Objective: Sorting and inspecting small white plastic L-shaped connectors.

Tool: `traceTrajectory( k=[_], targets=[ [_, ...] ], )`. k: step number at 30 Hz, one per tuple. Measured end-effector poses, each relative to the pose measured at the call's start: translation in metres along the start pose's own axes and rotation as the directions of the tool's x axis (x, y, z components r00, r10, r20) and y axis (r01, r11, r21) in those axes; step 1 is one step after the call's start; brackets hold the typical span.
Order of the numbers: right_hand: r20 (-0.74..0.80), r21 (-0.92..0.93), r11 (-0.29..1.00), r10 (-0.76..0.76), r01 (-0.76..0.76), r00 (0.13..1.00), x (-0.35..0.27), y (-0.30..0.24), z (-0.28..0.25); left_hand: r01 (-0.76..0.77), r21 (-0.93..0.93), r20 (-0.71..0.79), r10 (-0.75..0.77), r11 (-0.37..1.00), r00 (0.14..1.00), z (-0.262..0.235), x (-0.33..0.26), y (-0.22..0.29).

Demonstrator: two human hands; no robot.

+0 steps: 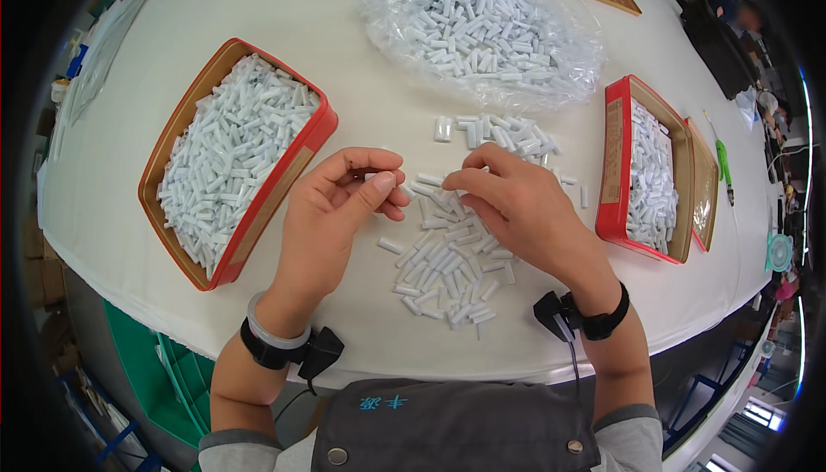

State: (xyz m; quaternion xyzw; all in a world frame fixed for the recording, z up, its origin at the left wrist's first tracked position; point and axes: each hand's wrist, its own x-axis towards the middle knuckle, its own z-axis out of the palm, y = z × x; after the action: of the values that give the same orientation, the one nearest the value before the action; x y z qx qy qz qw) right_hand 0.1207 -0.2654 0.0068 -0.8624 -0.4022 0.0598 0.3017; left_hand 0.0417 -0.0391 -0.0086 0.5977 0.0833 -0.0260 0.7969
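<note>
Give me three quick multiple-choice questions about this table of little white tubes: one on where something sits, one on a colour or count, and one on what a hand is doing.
1. Where is the clear plastic bag of white tubes?
A. At the far side of the table, beyond the hands
B. Inside the left tray
C. On the floor

2. What colour are the outer walls of the left tray?
A. Blue
B. Red
C. Green

3. What is the left hand doing?
A. Lying flat and empty
B. Gripping the tray rim
C. Pinching a small white tube in its fingertips

Answers: 1 A, the bag lies past the loose pile. 2 B, its sides show red. 3 C, a white piece sits between thumb and fingers.
</note>
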Motion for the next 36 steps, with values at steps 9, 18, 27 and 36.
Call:
traceTrajectory(
  k=[9,18,27,36],
  targets=[
    [-0.066,0.158,0.987,0.050,-0.039,0.997,0.010,-0.009,-0.012,0.171,-0.305,0.127,-0.138,0.937,0.982,-0.004,-0.001,-0.002],
    [-0.207,0.208,0.976,-0.019,0.063,0.978,-0.002,-0.044,-0.008,0.127,-0.212,0.124,-0.102,0.969,0.987,0.013,-0.012,-0.010],
    [0.220,0.035,0.999,-0.003,-0.004,0.975,-0.089,-0.019,-0.011,0.157,-0.086,0.147,-0.143,0.984,0.979,0.019,-0.006,-0.014],
    [0.093,-0.005,0.998,-0.065,0.066,0.994,-0.079,-0.024,-0.006,0.164,-0.117,0.151,-0.146,0.980,0.978,0.007,-0.011,-0.005]
  ],
)
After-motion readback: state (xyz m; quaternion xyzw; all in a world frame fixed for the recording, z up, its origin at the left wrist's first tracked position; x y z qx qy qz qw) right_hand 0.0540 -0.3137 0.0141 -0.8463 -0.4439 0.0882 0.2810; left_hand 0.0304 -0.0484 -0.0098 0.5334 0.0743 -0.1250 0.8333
